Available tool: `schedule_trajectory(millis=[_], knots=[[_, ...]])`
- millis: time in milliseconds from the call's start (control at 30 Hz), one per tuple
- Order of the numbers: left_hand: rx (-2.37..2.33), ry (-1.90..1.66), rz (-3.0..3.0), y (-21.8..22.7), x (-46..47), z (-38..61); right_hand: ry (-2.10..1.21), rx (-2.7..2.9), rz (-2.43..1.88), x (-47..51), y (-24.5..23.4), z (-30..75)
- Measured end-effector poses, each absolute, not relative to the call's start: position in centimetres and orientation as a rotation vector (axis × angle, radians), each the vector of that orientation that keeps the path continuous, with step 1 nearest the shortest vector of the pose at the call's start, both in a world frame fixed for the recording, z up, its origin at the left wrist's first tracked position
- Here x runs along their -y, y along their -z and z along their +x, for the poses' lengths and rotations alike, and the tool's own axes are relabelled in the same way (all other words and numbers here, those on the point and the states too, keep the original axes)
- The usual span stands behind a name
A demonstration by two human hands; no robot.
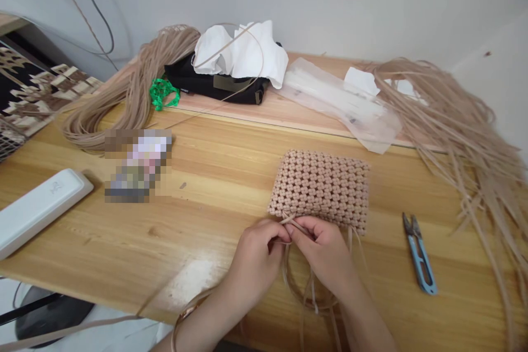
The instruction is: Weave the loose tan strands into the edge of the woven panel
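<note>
A pinkish-beige woven panel [322, 187] lies flat on the wooden table [206, 176]. Both hands meet at its near left corner. My left hand [258, 256] is closed, pinching a thin beige weaving strip [289, 219] at the panel's edge. My right hand [324, 250] is also closed, fingers pressed on the strips right next to the left hand. Loose strip ends [313, 291] curl and hang down below the hands toward the table's front edge.
Blue thread snips [419, 259] lie to the right. A big loose bundle of strips [466, 132] covers the right side; a coiled bundle [124, 93] with green tie sits back left. A white case [39, 209], black bag with white cloth [231, 69] and plastic bag [346, 104] lie around.
</note>
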State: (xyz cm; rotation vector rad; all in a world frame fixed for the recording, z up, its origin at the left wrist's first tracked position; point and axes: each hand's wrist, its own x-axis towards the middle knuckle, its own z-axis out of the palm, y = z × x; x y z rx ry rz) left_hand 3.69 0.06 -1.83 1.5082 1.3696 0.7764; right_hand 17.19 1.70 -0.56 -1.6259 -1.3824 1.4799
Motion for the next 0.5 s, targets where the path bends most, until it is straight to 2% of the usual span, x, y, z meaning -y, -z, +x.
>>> schedule_trajectory(millis=[267,500], knots=[[-1.153,-0.787,0.872,1.1,-1.3,3.2,-1.418,1.448,-1.654,-1.6,0.7,17.1],[-1.048,-0.769,0.639,1.1,-1.8,3.4,-1.441,1.424,-1.647,-1.6,0.6,17.1]])
